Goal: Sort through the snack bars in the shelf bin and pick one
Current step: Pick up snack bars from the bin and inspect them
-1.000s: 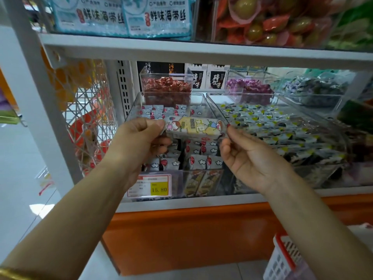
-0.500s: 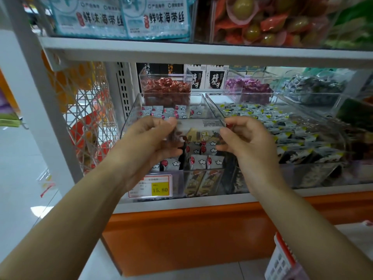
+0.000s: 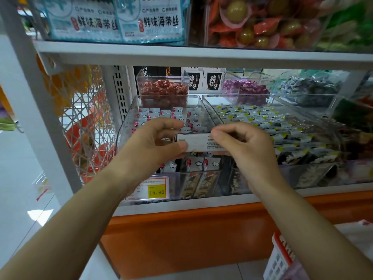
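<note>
Both grips are on the same thing right now. Left grip [image 3: 153, 144] pinches the left end of a flat rectangular snack bar in a white wrapper with small printed text [image 3: 198, 143] between thumb and fingers, and right grip [image 3: 242, 150] pinches the right end with curled fingers. Long axis of the bar runs straight left-to-right between them, text side facing up at the camera. It's held over the front half of the clear plastic shelf bin [image 3: 129, 110], above the little white packets with red marks and clouds [image 3: 193, 163] lying in it.

Looks like the label-reading stage, so imo the pick isn't settled yet. If it's a keeper, the white-and-red plastic basket [image 3: 280, 259] sits low on the right, so right grip is nearer to carry it and left just lets go. If not, the bin is right under the bar, easy drop. Yellow price tag reading 15.80 [image 3: 156, 191] sits on the bin's front.
</note>
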Tool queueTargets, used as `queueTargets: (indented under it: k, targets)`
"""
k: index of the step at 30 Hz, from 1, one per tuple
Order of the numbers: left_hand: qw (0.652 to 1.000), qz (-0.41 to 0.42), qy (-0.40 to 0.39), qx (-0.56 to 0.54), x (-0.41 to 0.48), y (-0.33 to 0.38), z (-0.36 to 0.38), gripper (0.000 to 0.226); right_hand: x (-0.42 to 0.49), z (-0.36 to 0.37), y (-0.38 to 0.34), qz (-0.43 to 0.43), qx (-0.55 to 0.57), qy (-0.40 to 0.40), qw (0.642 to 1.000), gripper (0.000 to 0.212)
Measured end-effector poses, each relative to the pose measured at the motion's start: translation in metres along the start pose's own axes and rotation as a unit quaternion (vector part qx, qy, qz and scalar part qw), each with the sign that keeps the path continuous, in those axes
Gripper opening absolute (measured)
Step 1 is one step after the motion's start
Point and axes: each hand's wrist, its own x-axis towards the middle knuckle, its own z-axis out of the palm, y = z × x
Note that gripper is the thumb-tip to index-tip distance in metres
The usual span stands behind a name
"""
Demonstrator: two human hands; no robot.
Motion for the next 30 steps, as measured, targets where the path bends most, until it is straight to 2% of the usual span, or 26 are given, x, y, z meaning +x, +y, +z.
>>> queueTargets:
  k: [5, 10, 12, 16, 18, 21, 26, 30]
  targets:
    - [0.997, 0.022, -0.017, 0.068, -0.002, 0.003, 0.004, 0.029, 0.0, -0.001, 0.002, -0.004, -0.03, 0.037, 0.999, 0.019]
    - [0.996, -0.005, 0.031, 0.082, -0.001, 0.005, 0.009, 0.008, -0.002, 0.001, 0.001, -0.051, -0.051, 0.013, 0.997, 0.02]
    - [0.995, -0.013, 0.032, 0.093, 0.0, 0.006, 0.008, 0.012, -0.002, 0.0, 0.001, -0.06, -0.05, 0.004, 0.997, 0.021]
    - [0.997, -0.061, 0.003, 0.042, -0.001, 0.01, -0.001, 0.022, -0.002, 0.0, 0.0, -0.048, -0.033, -0.019, 0.998, 0.02]
    - [0.996, -0.089, -0.015, 0.019, -0.003, 0.011, -0.003, 0.018, -0.003, 0.0, -0.001, -0.048, -0.025, -0.019, 0.998, 0.02]
    - [0.994, -0.108, -0.022, 0.008, -0.004, 0.011, -0.004, 0.033, -0.002, 0.0, -0.001, -0.051, -0.011, -0.004, 0.999, 0.02]
    - [0.996, -0.093, 0.005, 0.003, -0.002, 0.009, -0.002, 0.031, -0.001, -0.002, 0.001, -0.042, -0.016, -0.03, 0.999, 0.025]
    - [0.999, -0.031, 0.039, 0.014, -0.001, 0.008, -0.001, 0.023, -0.002, -0.002, 0.002, 0.034, 0.06, -0.093, 0.993, 0.011]
